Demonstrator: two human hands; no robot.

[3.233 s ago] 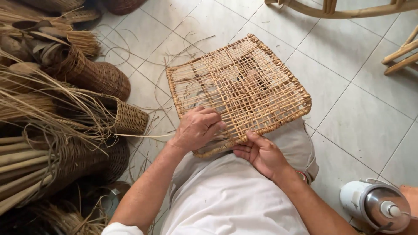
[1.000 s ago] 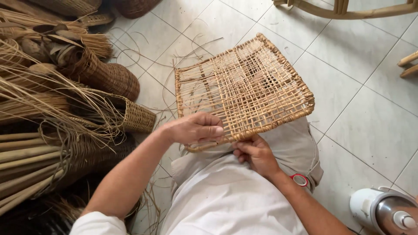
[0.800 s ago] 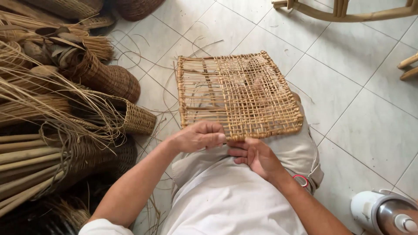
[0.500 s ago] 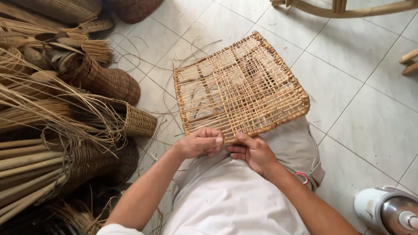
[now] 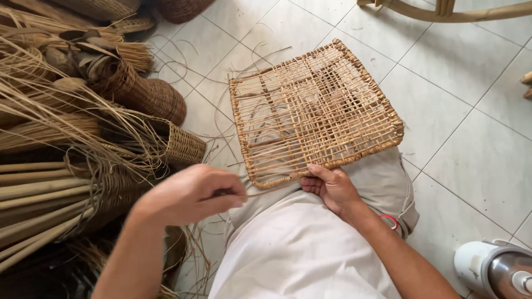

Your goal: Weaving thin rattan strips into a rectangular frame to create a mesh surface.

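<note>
A square woven rattan panel (image 5: 316, 111) rests on my lap, its near edge over my knees. My right hand (image 5: 332, 188) grips that near edge from below, thumb on the rim. My left hand (image 5: 191, 194) is pulled out to the left of the panel, fingers pinched shut on a thin rattan strand (image 5: 266, 191) that runs from the panel's near-left corner to my fingertips. The panel's left part is loosely woven with gaps; its right part is denser.
Bundles of rattan strips (image 5: 50, 138) and several woven baskets (image 5: 149, 97) are piled at the left. Loose strands lie on the white tiled floor (image 5: 465, 149). A white and steel appliance (image 5: 496, 271) stands at the bottom right. A wooden chair frame (image 5: 443, 8) is at the top.
My left hand has left the panel's near edge and moved out to the left, drawing a strand with it. My right hand stays on the edge. The panel has shifted slightly.
</note>
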